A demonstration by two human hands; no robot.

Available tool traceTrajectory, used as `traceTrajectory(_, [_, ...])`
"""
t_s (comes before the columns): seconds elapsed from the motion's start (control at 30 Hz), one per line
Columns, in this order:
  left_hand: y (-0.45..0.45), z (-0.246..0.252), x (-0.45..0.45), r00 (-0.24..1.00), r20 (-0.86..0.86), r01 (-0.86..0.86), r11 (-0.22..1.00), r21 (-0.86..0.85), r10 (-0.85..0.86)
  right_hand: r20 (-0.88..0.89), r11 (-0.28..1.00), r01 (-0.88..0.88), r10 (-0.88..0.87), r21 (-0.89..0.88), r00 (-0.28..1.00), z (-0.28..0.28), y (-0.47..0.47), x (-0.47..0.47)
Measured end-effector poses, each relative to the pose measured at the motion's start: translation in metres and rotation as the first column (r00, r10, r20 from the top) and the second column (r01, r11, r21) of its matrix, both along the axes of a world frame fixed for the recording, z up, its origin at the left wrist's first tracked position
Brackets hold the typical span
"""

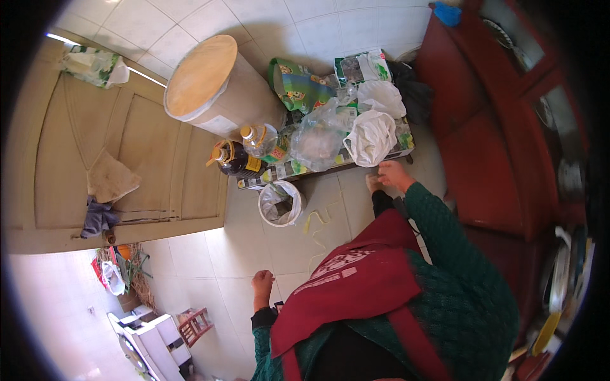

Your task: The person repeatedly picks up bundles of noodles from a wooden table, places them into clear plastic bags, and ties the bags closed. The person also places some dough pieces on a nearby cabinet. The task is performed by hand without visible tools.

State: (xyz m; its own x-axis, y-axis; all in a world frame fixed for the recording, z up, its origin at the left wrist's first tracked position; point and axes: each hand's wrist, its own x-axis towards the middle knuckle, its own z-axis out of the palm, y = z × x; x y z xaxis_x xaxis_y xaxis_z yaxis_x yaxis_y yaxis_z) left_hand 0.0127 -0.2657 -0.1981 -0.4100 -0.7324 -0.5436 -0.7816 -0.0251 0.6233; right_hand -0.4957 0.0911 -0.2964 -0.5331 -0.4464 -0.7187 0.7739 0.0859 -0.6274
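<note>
My right hand (393, 174) is beside the lower edge of a crumpled white plastic bag (371, 139); whether its fingers touch the bag, I cannot tell. Low over the tiled floor is my left hand (263, 283), its fingers curled and nothing visible in them. The white bag lies on a low shelf (329, 165) against the wall. Beside it are a clear plastic bag (320, 138), another white bag (381, 97), a clear bottle with an orange cap (264, 143) and a dark bottle with a yellow label (238, 159).
A lined waste bin (281, 204) stands before the shelf, near a yellow strap (317, 220) on the floor. A large drum (228, 90) is behind the bottles. A wooden door (138, 152) borders the left, a red cabinet (486, 162) the right. A small red stool (194, 327) is lower left.
</note>
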Motion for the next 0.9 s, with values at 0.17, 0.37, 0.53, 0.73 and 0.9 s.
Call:
traceTrajectory(0.17, [0.041,0.02,-0.082,0.966,0.248,0.085,0.996,-0.036,-0.073,-0.025,0.97,-0.082,0.079,-0.228,0.997,-0.053,-0.056,-0.159])
traceTrajectory(0.37, [0.094,0.064,-0.154,0.853,0.492,0.056,0.968,0.245,-0.174,-0.083,0.992,-0.088,0.095,0.091,0.992,-0.097,-0.149,-0.266])
traceTrajectory(0.53, [0.106,0.07,-0.189,0.942,0.318,-0.164,0.974,0.155,0.108,-0.079,0.981,-0.067,0.082,0.18,0.994,-0.118,-0.201,-0.308])
traceTrajectory(0.73, [0.101,0.06,-0.236,0.928,0.365,0.032,0.993,0.111,-0.071,-0.004,0.98,0.112,-0.113,0.165,0.994,-0.128,-0.221,-0.323])
traceTrajectory(0.9, [0.08,0.063,-0.301,0.943,0.309,0.112,0.991,0.067,-0.128,0.122,0.735,0.329,-0.322,-0.593,0.939,-0.059,-0.182,-0.321])
